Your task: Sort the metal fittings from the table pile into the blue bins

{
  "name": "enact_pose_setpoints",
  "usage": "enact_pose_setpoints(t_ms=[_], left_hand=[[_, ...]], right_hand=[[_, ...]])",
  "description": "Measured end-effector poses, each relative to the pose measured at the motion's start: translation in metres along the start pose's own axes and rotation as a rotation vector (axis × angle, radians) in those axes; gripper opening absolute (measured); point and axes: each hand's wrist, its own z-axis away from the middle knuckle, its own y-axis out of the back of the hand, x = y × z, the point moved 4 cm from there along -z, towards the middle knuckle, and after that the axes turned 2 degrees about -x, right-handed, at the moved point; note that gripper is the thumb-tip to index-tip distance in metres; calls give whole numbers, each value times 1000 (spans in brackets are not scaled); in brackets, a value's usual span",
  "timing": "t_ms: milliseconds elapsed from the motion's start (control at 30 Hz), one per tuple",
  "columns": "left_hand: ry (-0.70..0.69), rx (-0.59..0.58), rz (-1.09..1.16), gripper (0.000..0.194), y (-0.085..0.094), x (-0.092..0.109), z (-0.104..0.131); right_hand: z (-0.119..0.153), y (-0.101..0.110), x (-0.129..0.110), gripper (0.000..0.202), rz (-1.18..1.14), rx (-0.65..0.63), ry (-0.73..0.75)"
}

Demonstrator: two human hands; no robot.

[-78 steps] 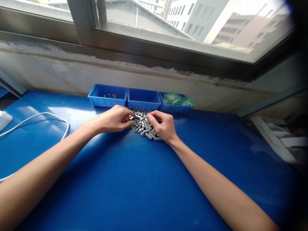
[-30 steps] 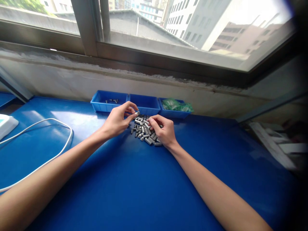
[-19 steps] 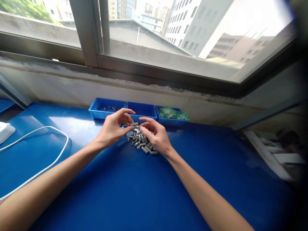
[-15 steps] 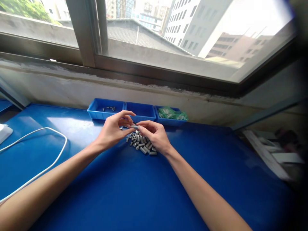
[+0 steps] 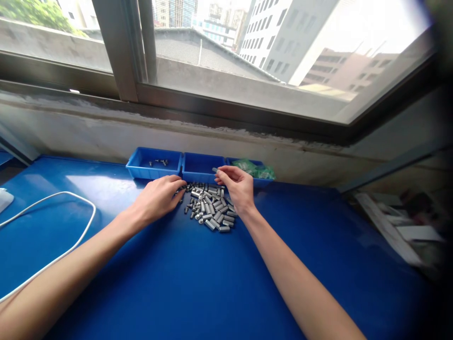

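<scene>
A pile of small metal cylinders and screws (image 5: 210,208) lies on the blue table (image 5: 198,283). My right hand (image 5: 238,186) pinches one metal cylinder (image 5: 215,170) over the front edge of the middle blue bin (image 5: 203,164). At the left edge of the pile, my left hand (image 5: 161,198) rests low with its fingers curled at some screws; whether it grips one is hidden. The left blue bin (image 5: 152,171) holds several screws (image 5: 162,162).
The right blue bin (image 5: 265,181) holds green plastic bags (image 5: 249,166). A white cable (image 5: 92,212) curves over the table at the left, near a white object (image 5: 4,199). Behind the bins stand a wall and a window (image 5: 226,106). Papers and boxes (image 5: 399,226) are at the right.
My hands have moved apart. The right hand has carried a metal cylinder up and right to the middle bin, and the left hand has dropped to the pile's left edge.
</scene>
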Motion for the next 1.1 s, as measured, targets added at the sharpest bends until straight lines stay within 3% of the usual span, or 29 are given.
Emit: enact_pose_setpoints(t_ms=[133, 200, 400, 567, 667, 867, 1100], left_hand=[[33, -51, -107, 35, -5, 3, 2], [43, -69, -98, 37, -6, 4, 2], [10, -139, 71, 43, -2, 3, -1], [-24, -201, 175, 47, 9, 3, 0], [-66, -224, 175, 53, 14, 5, 3], [-79, -256, 206, 72, 9, 1, 3], [-67, -234, 229, 56, 9, -1, 0]], right_hand=[[0, 0, -1, 32, -9, -29, -14], [3, -1, -6, 28, 94, -91, 10], [37, -5, -25, 12, 689, -368, 359], [66, -10, -32, 27, 804, -624, 548], [71, -16, -33, 20, 836, -727, 591], [67, -39, -26, 12, 891, -776, 675], [57, -61, -17, 10, 941, -719, 671]])
